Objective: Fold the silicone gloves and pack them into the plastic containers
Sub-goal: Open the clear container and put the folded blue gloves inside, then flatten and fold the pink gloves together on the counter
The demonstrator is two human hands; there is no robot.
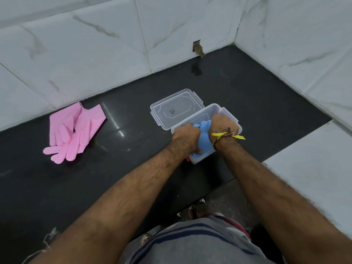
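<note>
The clear plastic container (pixel 227 114) stands on the black countertop (pixel 76 178), near the counter's front edge and toward the right; its detached lid (pixel 176 108) lies flat on the counter just behind and to the left of it, touching or overlapping the container's rear-left rim.

The blue silicone gloves (pixel 204 139) sit bunched inside the container; part of the blue material rises above the rim between the two hands; how neatly the material is folded cannot be determined.

The left hand (pixel 185 137) is positioned at the container's left side; its fingers are curled around the blue gloves, with the thumb visible low against the blue material near the container's front corner.

The right hand (pixel 222 124) is positioned over the container's right half, knuckles up; its fingers are curled down into the container onto the blue gloves, clenching them; the fingertips are hidden. A yellow and brown thread band (pixel 227 135) is tied around the right wrist.

A small red part (pixel 188 159) shows at the container's front-left corner; its nature cannot be determined.

The pink silicone gloves (pixel 73 132) lie flat and overlapping on the countertop, well apart to the left of the container, close to the white marble-tiled wall (pixel 95 44); neither hand touches them.
</note>
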